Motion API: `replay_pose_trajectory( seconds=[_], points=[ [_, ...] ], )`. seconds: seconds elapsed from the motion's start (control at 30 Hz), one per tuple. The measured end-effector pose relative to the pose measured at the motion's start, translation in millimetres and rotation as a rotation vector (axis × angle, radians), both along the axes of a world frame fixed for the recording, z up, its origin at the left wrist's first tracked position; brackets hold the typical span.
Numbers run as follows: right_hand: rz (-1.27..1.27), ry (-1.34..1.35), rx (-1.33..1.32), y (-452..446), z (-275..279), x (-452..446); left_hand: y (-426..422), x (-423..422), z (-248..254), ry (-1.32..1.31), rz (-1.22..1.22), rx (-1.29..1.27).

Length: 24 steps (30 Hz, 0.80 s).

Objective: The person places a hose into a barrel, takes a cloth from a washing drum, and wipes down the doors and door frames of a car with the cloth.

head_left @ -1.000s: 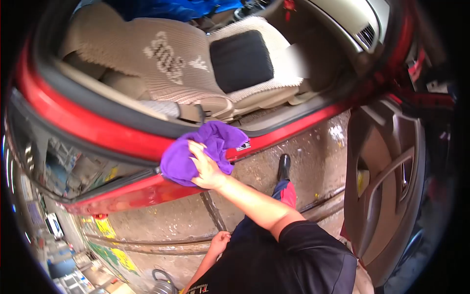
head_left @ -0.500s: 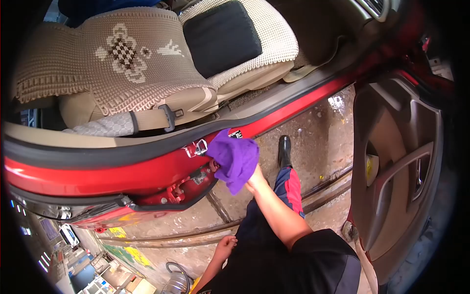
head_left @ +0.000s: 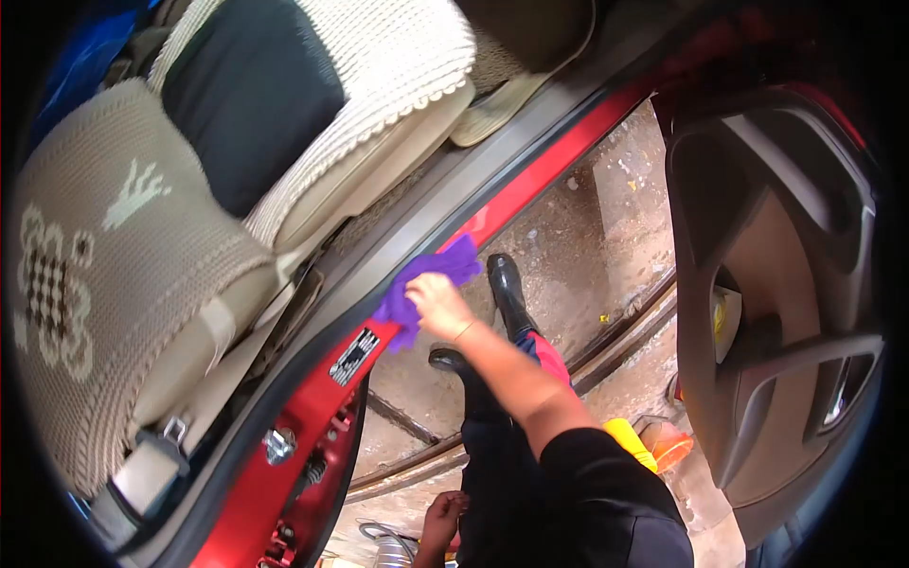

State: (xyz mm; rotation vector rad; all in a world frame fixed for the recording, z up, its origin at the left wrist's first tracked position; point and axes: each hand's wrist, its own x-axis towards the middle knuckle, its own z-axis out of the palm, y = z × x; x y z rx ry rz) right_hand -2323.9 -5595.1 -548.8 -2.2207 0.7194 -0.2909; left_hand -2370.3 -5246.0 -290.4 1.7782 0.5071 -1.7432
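Observation:
My right hand (head_left: 439,305) presses a purple cloth (head_left: 457,262) against the red door sill (head_left: 530,186), at the bend where the sill meets the door pillar. Its fingers are closed over the bunched cloth, and the cloth hides that part of the red paint. Just below it on the pillar is a black-and-white label (head_left: 355,357). A metal striker (head_left: 279,445) sits farther down the pillar. My left hand (head_left: 445,516) hangs low beside my dark trousers, fingers curled, with nothing visible in them.
A front seat (head_left: 142,246) with a knitted cover and dark pad fills the left side. The open door's brown inner panel (head_left: 757,312) stands at right. Black boots (head_left: 508,289) are on the stained floor. Yellow and orange objects (head_left: 663,443) lie behind my arm.
My view has turned and shifted along the car. My right hand has moved the purple cloth from near the striker, past the label, onto the start of the sill. My left hand still hangs low.

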Motion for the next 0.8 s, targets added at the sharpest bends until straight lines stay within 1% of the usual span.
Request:
replay_pose_trajectory(
  seconds=[0.03, 0.07, 0.1, 0.13, 0.17, 0.2, 0.23, 0.27, 0.3, 0.33, 0.37, 0.4, 0.43, 0.47, 0.5, 0.53, 0.57, 0.6, 0.63, 0.67, 0.7, 0.73, 0.77, 0.8],
  points=[
    [0.122, -0.013, -0.056, -43, -17, -21, -41, 15, 2, -0.048, -0.094, -0.048],
    [0.159, 0.157, -0.081, -85, -21, -41, -75, 28, 1, -0.094, -0.188, -0.093],
    [0.076, 0.187, -0.164, -117, -34, -66, -91, 39, -5, -0.136, -0.262, -0.135],
    [-0.007, 0.217, -0.258, -150, -45, -90, -132, 54, -3, -0.191, -0.288, -0.197],
    [-0.051, 0.317, -0.327, -186, -36, -110, -175, 71, -2, -0.263, -0.358, -0.241],
    [-0.155, 0.341, -0.334, -217, -37, -131, -209, 89, -4, -0.342, -0.484, -0.219],
    [-0.326, 0.36, -0.252, -244, -36, -150, -251, 109, -7, -0.445, -0.614, -0.276],
    [-0.602, 0.358, -0.223, -266, -42, -163, -290, 131, -17, -0.603, -0.684, -0.422],
    [-0.894, 0.271, -0.211, -288, -60, -174, -345, 146, -16, -0.769, -0.791, -0.501],
    [-1.078, 0.151, -0.205, -311, -90, -185, -398, 164, -24, -1.061, -0.991, -0.701],
    [-1.191, 0.152, -0.063, -330, -93, -188, -433, 177, -37, -1.278, -1.043, -0.712],
    [-1.301, 0.134, -0.069, -337, -95, -184, -473, 184, -45, -1.433, -1.156, -0.689],
    [-1.409, 0.066, -0.039, -336, -102, -179, -510, 195, -60, -1.486, -1.237, -0.751],
    [-1.507, -0.019, 0.047, -326, -111, -174, -534, 206, -86, -1.582, -1.249, -0.812],
    [-1.596, -0.038, 0.153, -304, -113, -163, -553, 212, -105, -1.699, -1.341, -0.83],
    [-1.578, -0.224, -0.043, -278, -118, -144, -561, 216, -119, -1.812, -1.43, -0.852],
    [-1.591, -0.375, 0.086, -245, -108, -121, -560, 218, -125, -1.807, -1.429, -0.859],
    [-1.613, -0.361, 0.177, -196, -124, -98, -559, 220, -128, -1.815, -1.413, -0.877],
    [-1.67, -0.29, 0.329, -144, -122, -70, -559, 221, -133, -1.83, -1.401, -0.899],
    [-1.654, -0.289, 0.414, -95, -102, -42, -558, 222, -136, -1.854, -1.386, -0.916],
    [-1.654, -0.289, 0.472, -40, -97, -10, -558, 222, -137, -1.85, -1.369, -0.946],
    [-1.649, -0.272, 0.632, 14, -81, 18, -557, 224, -138, -1.857, -1.371, -0.965],
    [-1.663, -0.289, 0.622, 77, -79, 35, -557, 226, -140, -1.882, -1.367, -0.957],
    [-1.602, -0.183, 0.986, 131, -84, 59, -556, 226, -143, -1.901, -1.367, -0.948]
  ],
)
